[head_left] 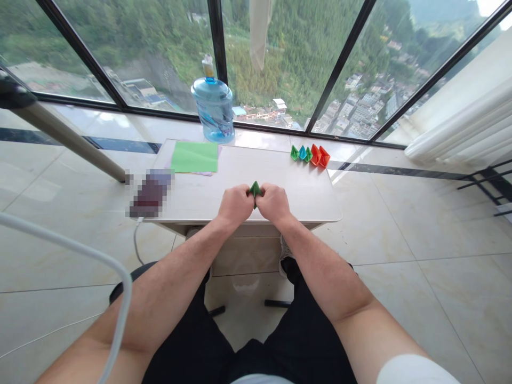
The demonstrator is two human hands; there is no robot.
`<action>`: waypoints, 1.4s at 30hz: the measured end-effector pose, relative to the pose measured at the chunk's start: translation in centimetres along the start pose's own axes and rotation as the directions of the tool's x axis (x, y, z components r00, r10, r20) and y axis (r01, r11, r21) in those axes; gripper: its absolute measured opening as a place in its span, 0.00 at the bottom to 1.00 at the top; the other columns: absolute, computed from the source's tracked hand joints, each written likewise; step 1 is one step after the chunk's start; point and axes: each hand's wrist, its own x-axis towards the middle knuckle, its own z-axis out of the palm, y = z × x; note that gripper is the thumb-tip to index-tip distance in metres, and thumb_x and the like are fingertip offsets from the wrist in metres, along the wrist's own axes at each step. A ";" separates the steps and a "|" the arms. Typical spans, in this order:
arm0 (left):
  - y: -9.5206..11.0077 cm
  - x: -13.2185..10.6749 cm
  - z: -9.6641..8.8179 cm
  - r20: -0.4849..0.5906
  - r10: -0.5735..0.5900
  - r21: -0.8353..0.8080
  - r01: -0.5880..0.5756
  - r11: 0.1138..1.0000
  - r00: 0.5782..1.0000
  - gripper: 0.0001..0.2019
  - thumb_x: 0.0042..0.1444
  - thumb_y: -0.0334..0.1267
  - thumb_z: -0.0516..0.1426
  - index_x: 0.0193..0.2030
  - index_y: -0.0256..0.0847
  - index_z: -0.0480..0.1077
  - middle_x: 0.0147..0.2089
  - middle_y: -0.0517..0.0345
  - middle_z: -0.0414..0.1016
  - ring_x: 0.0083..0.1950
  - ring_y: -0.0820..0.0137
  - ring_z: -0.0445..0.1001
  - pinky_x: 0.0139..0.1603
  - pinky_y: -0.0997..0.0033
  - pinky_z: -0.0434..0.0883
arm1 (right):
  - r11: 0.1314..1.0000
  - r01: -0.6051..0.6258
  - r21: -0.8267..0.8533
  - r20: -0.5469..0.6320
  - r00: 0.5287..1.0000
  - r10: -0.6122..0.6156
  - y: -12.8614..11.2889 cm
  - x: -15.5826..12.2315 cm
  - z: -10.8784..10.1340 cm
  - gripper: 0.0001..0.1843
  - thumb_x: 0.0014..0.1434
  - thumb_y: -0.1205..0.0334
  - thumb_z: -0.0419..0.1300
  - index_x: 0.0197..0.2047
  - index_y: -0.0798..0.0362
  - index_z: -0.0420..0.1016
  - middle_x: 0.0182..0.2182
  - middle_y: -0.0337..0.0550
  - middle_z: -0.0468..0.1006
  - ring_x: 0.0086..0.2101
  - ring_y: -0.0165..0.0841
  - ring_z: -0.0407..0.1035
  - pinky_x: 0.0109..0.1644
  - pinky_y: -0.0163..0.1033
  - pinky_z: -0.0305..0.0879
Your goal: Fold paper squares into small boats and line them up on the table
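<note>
A small folded piece of dark green paper (255, 189) is pinched between my two hands above the front part of a white table (276, 165). My left hand (236, 204) is closed on its left side, and my right hand (273, 202) grips the right side. The knuckles nearly meet, so the lower part of the paper is mostly covered. At the table's back right stand several folded paper boats (315, 156) in green, blue and red. A stack of paper sheets (195, 157), bright green on top, lies at the back left.
Behind the table stands a large blue water bottle (213, 109) by the window. A blurred-out device (150, 194) with a white cable (137, 242) rests on the table's left edge. A thick pale tube (116, 261) curves across the lower left, near my left arm.
</note>
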 end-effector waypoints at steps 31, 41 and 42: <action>0.0 0.1 0.4 -0.007 0.092 -0.016 -0.092 0.996 0.996 0.14 0.61 0.35 0.50 0.32 0.40 0.76 0.30 0.53 0.79 0.30 0.67 0.70 0.34 0.69 0.59 | 0.999 0.035 -0.032 -0.051 0.998 -0.036 0.2 0.5 0.3 0.13 0.66 0.57 0.52 0.32 0.49 0.74 0.27 0.41 0.78 0.30 0.35 0.69 0.35 0.38 0.52; 0.0 -0.2 0.3 -0.042 0.077 -0.065 -0.080 0.995 0.996 0.15 0.59 0.34 0.52 0.41 0.41 0.81 0.36 0.53 0.83 0.36 0.64 0.76 0.40 0.69 0.66 | 0.992 0.050 -0.118 -0.001 0.999 -0.050 0.1 0.5 -0.2 0.12 0.64 0.60 0.53 0.36 0.50 0.77 0.31 0.45 0.82 0.33 0.37 0.72 0.35 0.38 0.54; 0.0 -0.2 0.4 -0.044 0.086 -0.063 -0.089 0.994 0.995 0.15 0.59 0.34 0.52 0.41 0.41 0.81 0.36 0.53 0.83 0.36 0.64 0.76 0.40 0.69 0.66 | 0.990 0.050 -0.128 -0.003 0.999 -0.051 0.1 0.5 -0.3 0.12 0.64 0.60 0.53 0.36 0.50 0.78 0.32 0.45 0.82 0.33 0.37 0.72 0.35 0.38 0.54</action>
